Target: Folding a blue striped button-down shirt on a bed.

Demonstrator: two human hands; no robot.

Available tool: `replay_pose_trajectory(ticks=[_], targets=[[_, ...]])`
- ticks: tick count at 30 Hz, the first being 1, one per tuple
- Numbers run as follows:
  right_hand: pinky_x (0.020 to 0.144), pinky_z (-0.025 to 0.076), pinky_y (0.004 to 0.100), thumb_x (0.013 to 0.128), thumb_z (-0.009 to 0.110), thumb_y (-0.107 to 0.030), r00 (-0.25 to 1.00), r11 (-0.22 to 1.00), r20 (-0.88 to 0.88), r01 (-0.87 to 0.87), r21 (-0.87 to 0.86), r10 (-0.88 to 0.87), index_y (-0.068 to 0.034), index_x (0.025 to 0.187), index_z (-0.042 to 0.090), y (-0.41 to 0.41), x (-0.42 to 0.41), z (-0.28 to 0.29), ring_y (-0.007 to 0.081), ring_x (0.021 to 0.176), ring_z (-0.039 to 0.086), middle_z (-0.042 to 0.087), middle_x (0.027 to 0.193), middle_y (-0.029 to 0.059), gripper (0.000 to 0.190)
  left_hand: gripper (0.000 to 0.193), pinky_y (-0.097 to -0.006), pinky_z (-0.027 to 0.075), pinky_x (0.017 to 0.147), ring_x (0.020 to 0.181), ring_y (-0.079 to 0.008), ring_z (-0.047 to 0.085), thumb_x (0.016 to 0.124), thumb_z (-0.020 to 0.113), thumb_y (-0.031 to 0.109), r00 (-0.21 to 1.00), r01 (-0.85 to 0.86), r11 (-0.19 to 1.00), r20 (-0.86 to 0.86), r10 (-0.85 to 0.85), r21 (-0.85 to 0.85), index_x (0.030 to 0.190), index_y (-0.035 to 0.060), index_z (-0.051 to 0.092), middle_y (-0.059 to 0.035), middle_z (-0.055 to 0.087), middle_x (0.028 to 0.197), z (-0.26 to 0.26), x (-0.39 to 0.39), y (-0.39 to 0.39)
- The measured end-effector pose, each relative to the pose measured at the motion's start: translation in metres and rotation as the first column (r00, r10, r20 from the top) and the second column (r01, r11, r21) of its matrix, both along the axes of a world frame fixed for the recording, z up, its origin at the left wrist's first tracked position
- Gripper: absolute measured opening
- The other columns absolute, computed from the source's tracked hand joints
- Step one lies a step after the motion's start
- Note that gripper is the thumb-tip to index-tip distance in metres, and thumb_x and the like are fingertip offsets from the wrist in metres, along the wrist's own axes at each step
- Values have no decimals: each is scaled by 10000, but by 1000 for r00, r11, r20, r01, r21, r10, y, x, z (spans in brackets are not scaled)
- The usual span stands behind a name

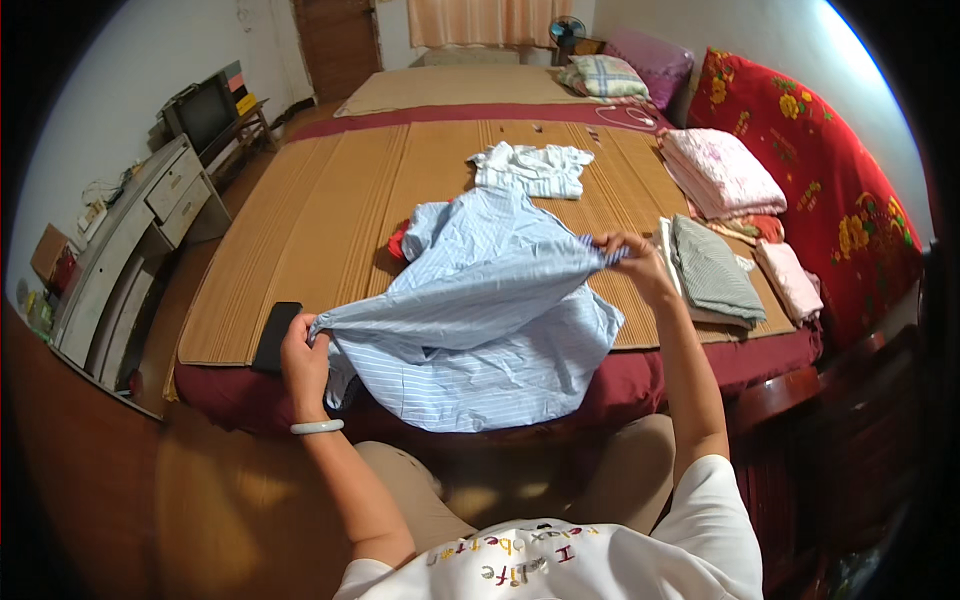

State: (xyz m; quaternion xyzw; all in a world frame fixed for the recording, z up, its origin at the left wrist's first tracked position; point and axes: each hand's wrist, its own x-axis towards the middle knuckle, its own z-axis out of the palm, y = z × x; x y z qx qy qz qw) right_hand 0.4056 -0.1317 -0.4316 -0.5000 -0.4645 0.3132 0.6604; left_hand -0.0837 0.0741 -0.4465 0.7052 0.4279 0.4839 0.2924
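A light blue striped shirt spreads over the near edge of the bed, its lower part hanging toward my knees. My left hand pinches one corner of the cloth between thumb and fingers. At the other end of the raised fold, my right hand grips the shirt, where darker blue stripes show by the fingers. Between both hands the fabric is stretched in a slanting fold. A red cloth peeks out from beneath the shirt's left side. Beyond the shirt lies a crumpled white garment.
A black flat case or device lies by my left hand. Right of my right hand are a grey striped folded garment, a pink folded quilt and a small pink bundle. The bamboo mat covers the bed.
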Motion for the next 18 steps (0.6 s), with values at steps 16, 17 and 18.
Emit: replay_pose_trajectory(ticks=[16, 17, 18], targets=[[830, 521, 336, 827, 687, -21, 760, 885, 522, 466, -19, -388, -35, 1064, 635, -41, -30, -64, 239, 932, 645, 649, 1016, 89, 243, 133, -332, 470, 690, 726, -223, 590, 820, 621, 18, 949, 65, 993, -313, -30, 102, 949, -6, 597, -124, 612, 789, 2, 1, -3], [852, 516, 357, 821, 707, -54, 691, 893, 619, 448, 41, -375, -40, 1080, 640, -33, -37, -57, 270, 952, 643, 646, 1040, 99, 268, 133, -332, 470, 690, 726, -223, 590, 820, 621, 18, 947, 68, 992, -319, -32, 105, 949, -6, 597, -124, 612, 789, 2, 3, -4], [852, 516, 357, 821, 707, -54, 696, 893, 611, 447, 42, -377, -40, 1080, 640, -24, -44, -56, 270, 952, 643, 646, 1040, 99, 268, 139, -336, 474, 701, 734, -235, 596, 816, 616, 12, 946, 52, 992, -324, -12, 117, 952, -6, 596, -135, 615, 795, 1, 3, -3]])
